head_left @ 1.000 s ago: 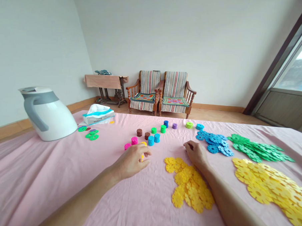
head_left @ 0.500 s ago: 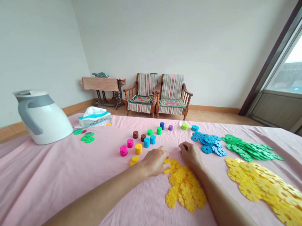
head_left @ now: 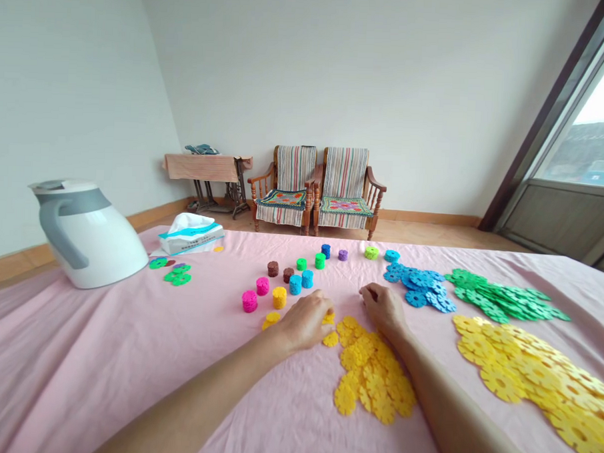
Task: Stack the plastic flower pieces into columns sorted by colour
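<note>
My left hand [head_left: 305, 320] is closed, with a yellow flower-shaped disc [head_left: 329, 318] at its fingertips. Just below those fingers a single yellow disc lies on the cloth, beside a loose heap of yellow discs [head_left: 370, 373]. To the left of the hand is a small low pile of yellow discs [head_left: 270, 319], partly behind the wrist. A neat yellow stack [head_left: 279, 297] stands beyond it. My right hand [head_left: 383, 308] rests on the cloth past the heap, fingers curled in; whether anything is inside them is hidden.
Short stacks in pink [head_left: 249, 301], brown, blue, green and purple stand farther back. On the right lie spreads of blue [head_left: 422, 285], green [head_left: 504, 295] and yellow discs [head_left: 530, 377]. A white jug [head_left: 101, 238] and a tissue box [head_left: 191, 235] occupy the left side.
My left hand has drawn slightly left from the heap with a yellow disc at its fingers. One yellow disc now lies apart from the heap. My right hand stays in place.
</note>
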